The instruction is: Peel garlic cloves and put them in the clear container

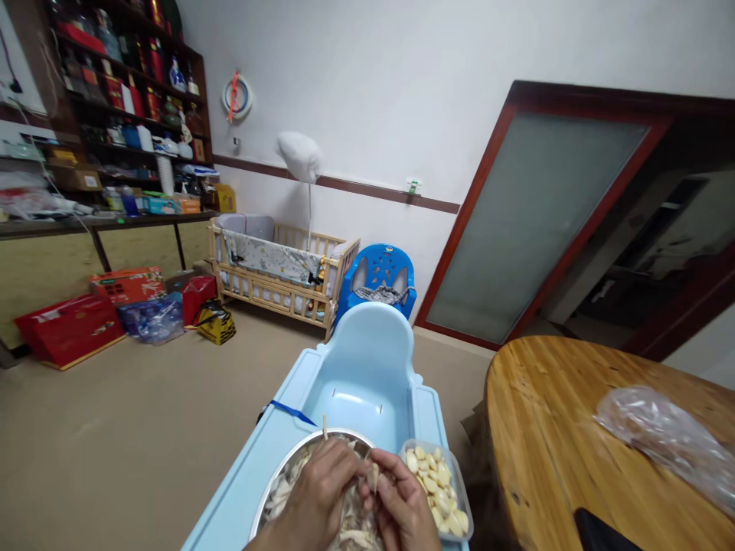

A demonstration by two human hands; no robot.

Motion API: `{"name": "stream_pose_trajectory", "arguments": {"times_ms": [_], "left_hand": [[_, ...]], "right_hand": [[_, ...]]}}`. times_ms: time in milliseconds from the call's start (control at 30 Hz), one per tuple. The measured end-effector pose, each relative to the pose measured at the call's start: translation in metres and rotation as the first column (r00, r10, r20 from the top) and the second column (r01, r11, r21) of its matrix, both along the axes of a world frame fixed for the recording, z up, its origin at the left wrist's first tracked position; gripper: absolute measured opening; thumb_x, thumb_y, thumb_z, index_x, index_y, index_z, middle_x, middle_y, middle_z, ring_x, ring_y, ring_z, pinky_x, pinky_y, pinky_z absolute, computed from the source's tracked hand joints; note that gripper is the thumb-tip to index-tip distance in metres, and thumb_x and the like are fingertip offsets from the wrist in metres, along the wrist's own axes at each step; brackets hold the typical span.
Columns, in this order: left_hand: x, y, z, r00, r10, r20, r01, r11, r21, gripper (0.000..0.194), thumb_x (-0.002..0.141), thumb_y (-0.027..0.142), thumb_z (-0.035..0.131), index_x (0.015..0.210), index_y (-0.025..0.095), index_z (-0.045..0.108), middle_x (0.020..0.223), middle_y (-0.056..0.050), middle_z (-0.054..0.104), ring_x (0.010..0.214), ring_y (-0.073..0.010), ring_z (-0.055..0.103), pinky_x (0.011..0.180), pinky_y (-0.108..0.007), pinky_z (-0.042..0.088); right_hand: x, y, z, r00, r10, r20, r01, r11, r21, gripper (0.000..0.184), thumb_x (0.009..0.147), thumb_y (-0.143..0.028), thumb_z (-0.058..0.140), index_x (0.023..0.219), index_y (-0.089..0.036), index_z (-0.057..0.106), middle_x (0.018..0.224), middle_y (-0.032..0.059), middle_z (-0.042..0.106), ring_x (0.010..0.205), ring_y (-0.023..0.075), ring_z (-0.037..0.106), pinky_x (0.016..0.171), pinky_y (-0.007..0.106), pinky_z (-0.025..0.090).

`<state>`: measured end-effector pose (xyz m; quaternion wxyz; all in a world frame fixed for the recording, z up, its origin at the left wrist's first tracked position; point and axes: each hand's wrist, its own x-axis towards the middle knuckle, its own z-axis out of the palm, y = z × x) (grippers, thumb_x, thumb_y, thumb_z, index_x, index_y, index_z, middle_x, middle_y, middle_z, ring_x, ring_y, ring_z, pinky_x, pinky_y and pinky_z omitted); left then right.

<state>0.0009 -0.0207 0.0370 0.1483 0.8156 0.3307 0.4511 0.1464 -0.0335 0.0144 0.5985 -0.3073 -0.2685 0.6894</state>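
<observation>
A metal bowl of garlic skins stands on a light-blue child's chair. The left hand is positioned over the bowl, grip clamped on a garlic clove. The right hand pinches the same clove, held above the bowl's right side. Just beside it, a plastic container holds peeled garlic cloves.

The markings on the orange box and red bag are illegible.
</observation>
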Motion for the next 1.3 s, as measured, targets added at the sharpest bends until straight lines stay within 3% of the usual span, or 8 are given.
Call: {"name": "stream_pose_trajectory", "arguments": {"times_ms": [233,533,800,1100,1300], "left_hand": [[0.004,0.003,0.002,0.996,-0.057,0.067,0.052,0.996,0.068,0.023,0.081,0.006,0.039,0.085,0.016,0.059,0.069,-0.008,0.064,0.065,-0.0202,0.057,0.060,-0.030,0.044],[0.003,0.004,0.000,0.995,-0.081,0.066,0.076,0.995,0.072,0.020,0.080,0.006,0.041,0.087,0.018,0.056,0.072,-0.007,0.066,0.065,-0.0205,0.059,0.060,-0.028,0.044],[0.001,-0.002,0.010,0.997,-0.081,0.011,0.081,0.997,0.002,0.022,0.075,0.004,0.044,0.088,0.018,0.055,0.074,-0.006,0.066,0.066,-0.0204,0.059,0.058,-0.027,0.044],[0.002,0.002,0.011,0.992,-0.108,-0.070,0.099,0.987,-0.130,0.044,0.060,0.004,0.050,0.102,0.014,0.054,0.085,-0.010,0.067,0.073,-0.0237,0.061,0.063,-0.031,0.048],[0.004,0.002,0.008,0.992,-0.126,-0.002,0.125,0.985,-0.122,0.040,0.069,0.005,0.046,0.107,0.015,0.053,0.086,-0.010,0.066,0.076,-0.0222,0.061,0.066,-0.030,0.050]], "right_hand": [[-0.002,-0.001,-0.001,0.992,0.092,0.086,-0.096,0.994,0.050,0.035,0.060,-0.032,0.082,0.087,-0.012,0.073,0.059,0.0031,0.068,0.048,0.0071,0.055,0.049,0.016,0.041],[0.001,0.000,-0.012,0.961,0.002,0.278,-0.036,0.992,0.118,0.024,0.056,-0.030,0.084,0.071,-0.015,0.075,0.063,0.0014,0.066,0.047,0.0088,0.057,0.045,0.019,0.044],[0.002,0.000,-0.020,0.975,-0.005,0.221,-0.019,0.994,0.106,0.026,0.051,-0.033,0.086,0.065,-0.015,0.074,0.058,0.0000,0.066,0.044,0.0096,0.060,0.039,0.016,0.043],[0.003,-0.002,-0.013,0.983,0.046,0.175,-0.067,0.991,0.117,0.027,0.051,-0.033,0.086,0.067,-0.016,0.074,0.059,0.0007,0.068,0.044,0.0092,0.062,0.039,0.014,0.043],[0.000,-0.002,-0.010,0.996,0.050,0.073,-0.055,0.995,0.079,0.025,0.052,-0.028,0.086,0.068,-0.015,0.073,0.055,0.0003,0.068,0.043,0.0067,0.059,0.040,0.013,0.040]]}}
